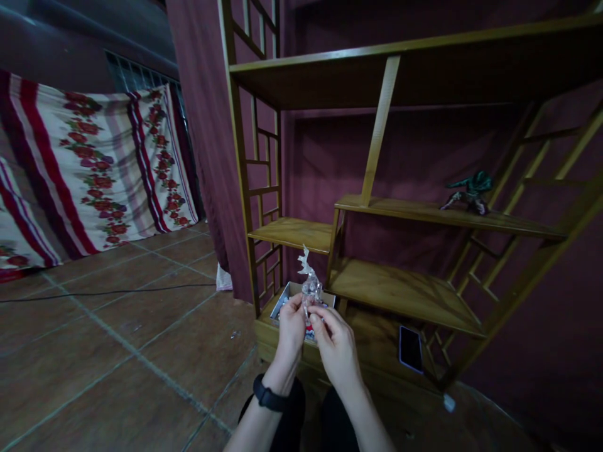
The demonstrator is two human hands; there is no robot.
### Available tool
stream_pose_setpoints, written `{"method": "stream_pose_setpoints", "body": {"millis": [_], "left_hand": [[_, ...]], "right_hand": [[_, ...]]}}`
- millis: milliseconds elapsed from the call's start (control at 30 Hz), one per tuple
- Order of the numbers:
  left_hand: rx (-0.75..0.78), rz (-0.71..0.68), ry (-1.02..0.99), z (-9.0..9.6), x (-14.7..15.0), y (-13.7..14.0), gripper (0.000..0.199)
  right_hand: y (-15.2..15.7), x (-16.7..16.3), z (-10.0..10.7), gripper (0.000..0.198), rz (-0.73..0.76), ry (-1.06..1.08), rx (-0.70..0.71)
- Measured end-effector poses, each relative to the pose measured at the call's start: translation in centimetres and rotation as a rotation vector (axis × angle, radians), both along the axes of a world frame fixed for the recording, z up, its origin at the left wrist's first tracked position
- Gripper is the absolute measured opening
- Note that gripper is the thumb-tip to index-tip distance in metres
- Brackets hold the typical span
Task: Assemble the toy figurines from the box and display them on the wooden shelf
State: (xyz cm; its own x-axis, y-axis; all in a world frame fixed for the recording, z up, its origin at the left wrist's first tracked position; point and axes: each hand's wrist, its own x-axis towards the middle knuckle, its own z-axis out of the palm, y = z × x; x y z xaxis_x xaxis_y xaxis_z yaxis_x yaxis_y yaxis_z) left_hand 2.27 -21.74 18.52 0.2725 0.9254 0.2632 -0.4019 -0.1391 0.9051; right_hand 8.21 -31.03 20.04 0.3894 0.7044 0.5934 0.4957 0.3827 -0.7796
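Hands: two; the left hand (292, 320) has its fingers curled in with little gap, gripping the lower left side of the clear piece (311, 287); the right hand (332, 333) has thumb and forefinger drawn nearly together at its lower right
Clear piece: one; glossy, see-through, plastic-looking, with a jagged whitish strip rising from its top; held upright between both hands, in front of the box; its lower end is hidden by fingers
Box: one box (293, 289); pale-walled, open-topped, rectangular; small red, white and blue items inside, too covered to count
Shelf: one shelf (377, 129); varnished yellowish wood, smooth, with lattice sides; four boards above the base, at stepped heights
Figurine: one figurine (473, 188); dark green above, purplish legs spread wide; on the right middle board
Phone: one phone (411, 348); flat, dark-screened, light-edged; on the base, right of the box
Band: one band (271, 394); black, smooth, around the left wrist
Fabrics: one plain maroon curtain (200, 157), softly folded; one floral cloth (117, 169), striped
Floor: brown square tiles (141, 314), pale joints; one thin dark cable (117, 291) across them
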Motion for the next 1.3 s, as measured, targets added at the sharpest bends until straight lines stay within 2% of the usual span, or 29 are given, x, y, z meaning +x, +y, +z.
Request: {"method": "stream_pose_setpoints", "body": {"millis": [200,400,600,967,1300], "left_hand": [[-0.143,-0.207,-0.108,0.1,0.8,-0.7,0.026],[-0.288,-0.296,-0.158,0.3,1.9,-1.6,0.029],[-0.374,-0.369,-0.171,0.2,2.7,-1.7,0.033],[-0.351,-0.311,-0.116,-0.1,3.3,-0.7,0.031],[-0.207,-0.211,-0.104,-0.3,2.7,0.1,0.028]], "right_hand": [[-0.5,1.4,0.1,0.022,-0.156,-0.026,0.027],[-0.9,2.4,-0.2,0.021,-0.232,-0.151,0.000],[-1.1,3.5,-0.4,0.022,-0.199,-0.107,0.006],[0.2,4.9,-1.6,0.027,-0.130,-0.009,0.039],[1.4,4.9,-2.1,0.025,-0.065,0.104,0.039]]}}
